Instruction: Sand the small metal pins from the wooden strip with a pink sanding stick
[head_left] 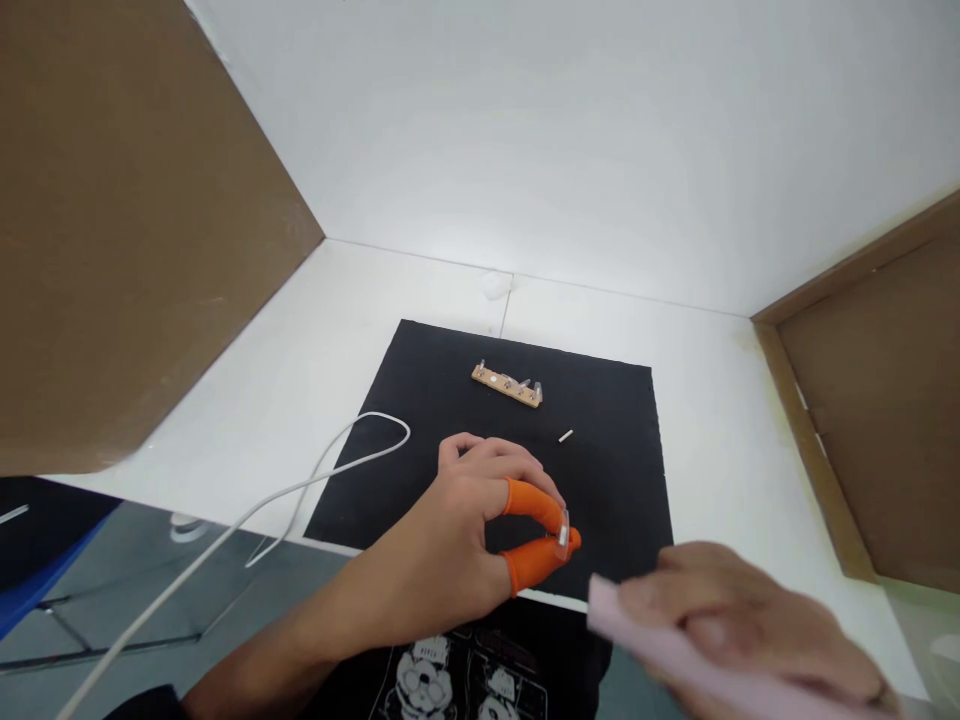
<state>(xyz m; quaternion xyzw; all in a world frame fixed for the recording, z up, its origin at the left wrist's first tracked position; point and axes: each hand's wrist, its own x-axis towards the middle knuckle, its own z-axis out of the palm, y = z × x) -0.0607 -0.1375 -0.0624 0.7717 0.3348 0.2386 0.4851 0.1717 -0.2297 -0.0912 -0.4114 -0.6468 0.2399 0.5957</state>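
My left hand [480,520] wears orange finger covers [534,562] on the thumb and index finger. Those two fingertips pinch a small clear plastic piece [563,535] with a white part, above the black mat. Lower right, my right hand [739,620] is closed around a long pale pink flat strip [675,650]. Motion blurs this hand and the strip, so the strip's exact kind cannot be told. Its near end points toward the left hand, apart from the clear piece.
On the black mat [442,360] lies a narrow wooden strip [506,385] with several small clear pieces standing on it. A short white stick [565,436] rests nearby. A white cable [300,485] crosses the left edge. Brown panels [150,230] flank the white table [705,440].
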